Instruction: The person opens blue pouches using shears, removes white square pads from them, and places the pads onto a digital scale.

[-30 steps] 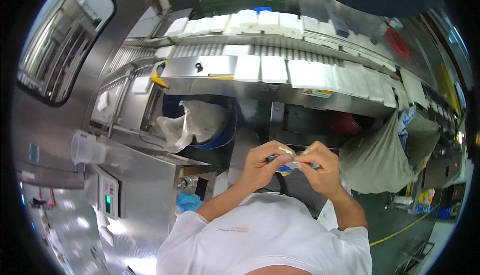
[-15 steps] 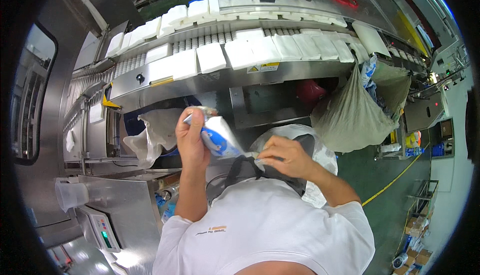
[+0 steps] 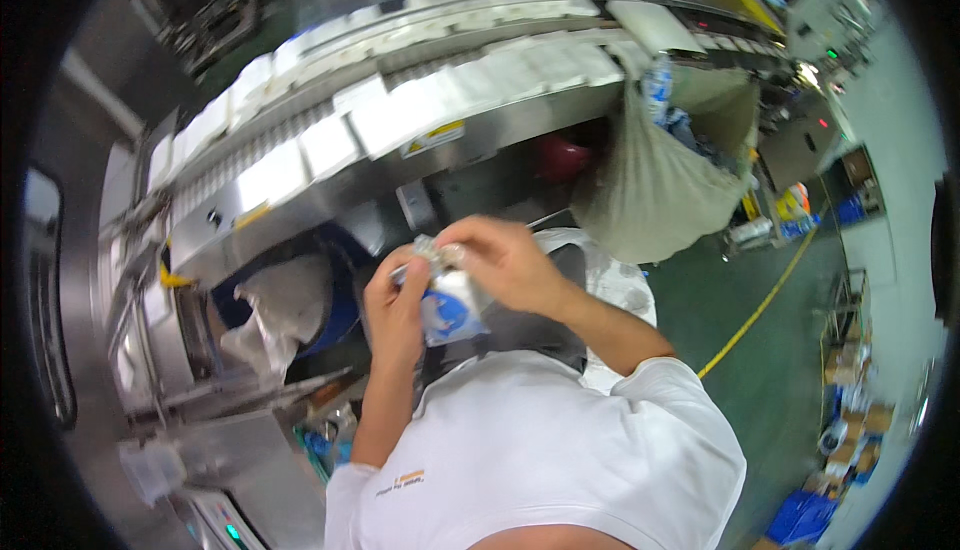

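A white and blue plastic packet [image 3: 452,317] is in front of my torso, its printed side facing up and its upper end crumpled. My left hand [image 3: 396,300] is closed round the left side of that upper end, thumb on top. Close beside it, my right hand [image 3: 508,266] has its fingers bent onto the crumpled plastic at the top and seems to pinch it. Its fingertips are partly hidden and slightly blurred. The packet's lower part hangs free below both hands.
Ahead, a steel conveyor [image 3: 235,208] carries rows of white folded stacks [image 3: 420,108]. A grey-green cloth sack [image 3: 640,185] with plastic waste hangs at its right. Left stands a blue bin [image 3: 340,295] with a pale liner. A steel cabinet [image 3: 245,455] and scale [image 3: 215,522] are lower left.
My right hand has gone from the packet's lower right end up to its crumpled top beside my left hand. The packet hangs more upright, and the whole view has turned and shifted.
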